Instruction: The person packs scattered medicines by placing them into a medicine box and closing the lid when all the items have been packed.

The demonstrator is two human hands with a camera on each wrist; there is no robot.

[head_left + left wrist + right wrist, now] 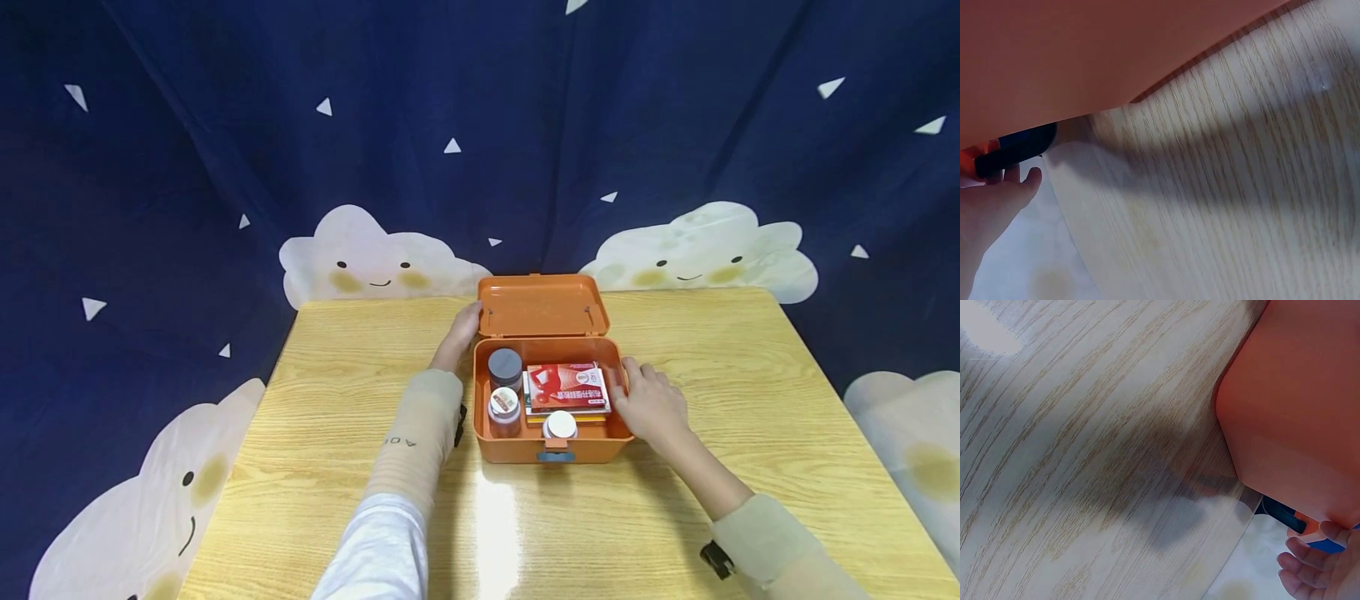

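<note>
An orange storage box (517, 451) stands on the table with its lid (540, 304) swung back. My left hand (462, 329) holds the lid's left edge; in the left wrist view its fingers reach around that edge beside a dark handle (1019, 150). On the other side, my right hand (656, 404) grips the box's right wall, thumb over the rim and fingers outside. Inside are a grey-capped jar (505, 367), a white-capped jar (504, 408), a white bottle (560, 423) and a red medicine carton (566, 386) lying on other packs.
The light wooden table (360, 400) reaches to a dark blue curtain (420, 75) printed with clouds and white triangles. A blue latch (556, 457) sits on the box's front.
</note>
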